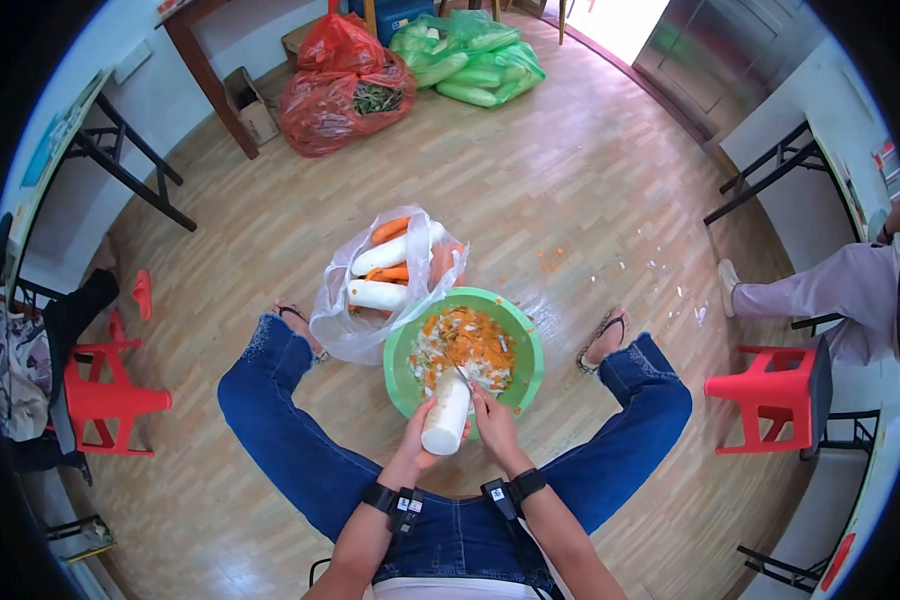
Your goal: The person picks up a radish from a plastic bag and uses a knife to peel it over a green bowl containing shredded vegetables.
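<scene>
1. My left hand (418, 448) is clenched around a white radish (448, 412), held upright over the near rim of the green basin (526, 350).
2. My right hand (493, 425) grips a thin blade (459, 373) set against the radish's top end.
3. The basin sits on the floor between my knees, holding orange and white shavings (470, 345).
4. Touching its left side, a clear bag (335, 320) holds carrots and 2 white radishes.

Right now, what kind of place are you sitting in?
Probably a plain room used for bulk food preparation: a green basin of vegetable shavings sits on the wooden floor, big bags of vegetables lie beyond it, and folding tables and red plastic stools stand around.
</scene>
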Tool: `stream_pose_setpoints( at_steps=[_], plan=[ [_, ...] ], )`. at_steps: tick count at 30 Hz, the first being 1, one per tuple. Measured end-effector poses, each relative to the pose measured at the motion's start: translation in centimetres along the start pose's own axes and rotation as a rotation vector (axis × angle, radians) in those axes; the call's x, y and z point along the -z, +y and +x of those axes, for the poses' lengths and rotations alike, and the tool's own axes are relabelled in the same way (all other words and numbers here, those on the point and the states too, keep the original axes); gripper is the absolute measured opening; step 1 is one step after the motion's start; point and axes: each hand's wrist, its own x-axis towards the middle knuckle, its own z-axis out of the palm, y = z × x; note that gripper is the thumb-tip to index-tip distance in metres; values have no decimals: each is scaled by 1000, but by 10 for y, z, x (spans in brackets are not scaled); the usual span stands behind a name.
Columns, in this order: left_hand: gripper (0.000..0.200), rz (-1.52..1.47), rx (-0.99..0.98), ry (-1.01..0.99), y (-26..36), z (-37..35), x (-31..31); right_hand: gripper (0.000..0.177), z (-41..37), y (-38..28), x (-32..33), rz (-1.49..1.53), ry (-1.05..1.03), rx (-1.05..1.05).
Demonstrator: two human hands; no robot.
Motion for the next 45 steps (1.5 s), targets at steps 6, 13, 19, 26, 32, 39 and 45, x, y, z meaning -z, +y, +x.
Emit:
stream_pose_setpoints(
  at_steps=[6,13,19,26,32,39,45],
  plan=[
    [54,-7,64,-41,-3,1,5,32,12,15,3,8,35,-97],
    [54,-30,-3,-10,-2,5,9,31,-6,-12,14,40,-37,-33],
    [54,49,59,-17,-4,4,8,32,7,4,6,8,-9,-82],
    [54,82,54,14,-5,2,6,33,14,3,11,-173,-47,-157],
    [55,82,73,-57,-3,3,3,35,13,14,10,47,36,-213],
    [54,72,2,-24,-3,11,10,35,7,3,8,133,61,-223],
    [53,117,1,-42,-5,12,6,34,6,1,-2,282,61,-167]
  ],
)
